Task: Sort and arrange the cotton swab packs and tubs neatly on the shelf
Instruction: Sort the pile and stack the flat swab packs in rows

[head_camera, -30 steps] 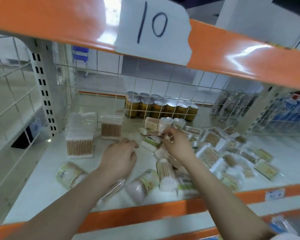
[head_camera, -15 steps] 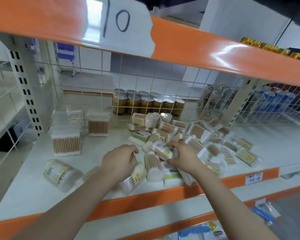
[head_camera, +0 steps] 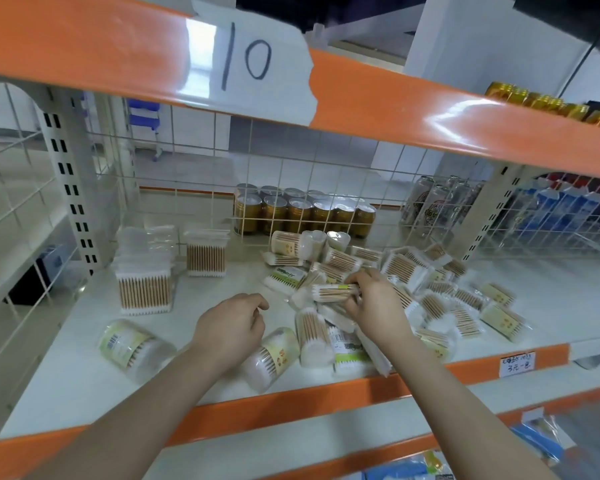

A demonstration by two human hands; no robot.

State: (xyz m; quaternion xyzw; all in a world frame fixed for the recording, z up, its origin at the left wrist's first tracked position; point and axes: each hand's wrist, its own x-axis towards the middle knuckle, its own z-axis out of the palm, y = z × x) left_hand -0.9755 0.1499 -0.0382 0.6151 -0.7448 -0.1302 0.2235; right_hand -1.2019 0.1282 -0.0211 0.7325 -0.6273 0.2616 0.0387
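Right hand (head_camera: 374, 306) pinches a flat swab pack (head_camera: 333, 293) lifted just over the loose pile (head_camera: 430, 289); pack's long axis runs 9-to-3. Left hand (head_camera: 231, 329) hovers loosely curled, empty, just beside at 9 o'clock. Sorted square tubs (head_camera: 145, 289) sit at 9–10 o'clock from the pack, across the left hand, so the left hand is nearer that stack. Round tubs (head_camera: 129, 344) lie toppled at 7–8 o'clock on the shelf (head_camera: 66, 382).

Bright, even light from above; white glare streaks the orange beam (head_camera: 430, 109) and paper label (head_camera: 250, 64) over the hands. Edges bow with wide-angle distortion; detail is soft, slightly motion-blurred.
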